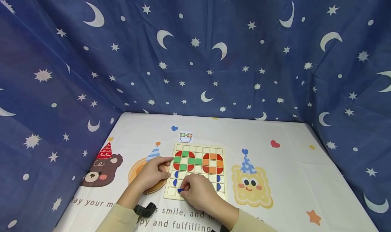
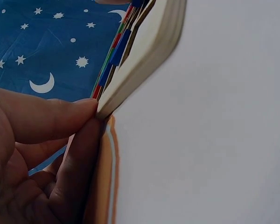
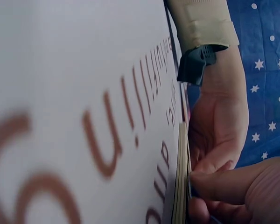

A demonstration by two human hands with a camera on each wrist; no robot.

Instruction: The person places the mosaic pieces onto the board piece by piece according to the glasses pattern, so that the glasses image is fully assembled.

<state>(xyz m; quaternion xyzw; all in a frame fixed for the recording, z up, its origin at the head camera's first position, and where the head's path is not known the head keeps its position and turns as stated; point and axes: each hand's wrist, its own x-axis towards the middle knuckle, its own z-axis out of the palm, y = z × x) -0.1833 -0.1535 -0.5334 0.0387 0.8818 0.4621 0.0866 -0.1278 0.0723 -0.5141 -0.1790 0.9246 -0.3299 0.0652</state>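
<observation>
A pale wooden grid board (image 1: 198, 150) lies on the table, with red, green, orange and blue pieces set in its squares. My left hand (image 1: 152, 172) is at its left side, thumb and forefinger gripping the edge; the left wrist view shows both tips against the board's rim (image 2: 149, 65). Over the lower left squares, my right hand (image 1: 200, 191) pinches a blue half-round piece (image 1: 180, 190) between thumb and forefinger. More blue half-round pieces (image 1: 175, 182) stand in a column just above it, and others (image 1: 218, 187) on the right side. The right hand hides the board's lower middle.
Behind the board lies a small pattern card (image 1: 185, 137) showing a similar coloured design. A white tablecloth (image 1: 293, 177) printed with cartoon figures and lettering covers the table. Blue star-and-moon curtains (image 1: 195, 82) hang at the back and both sides.
</observation>
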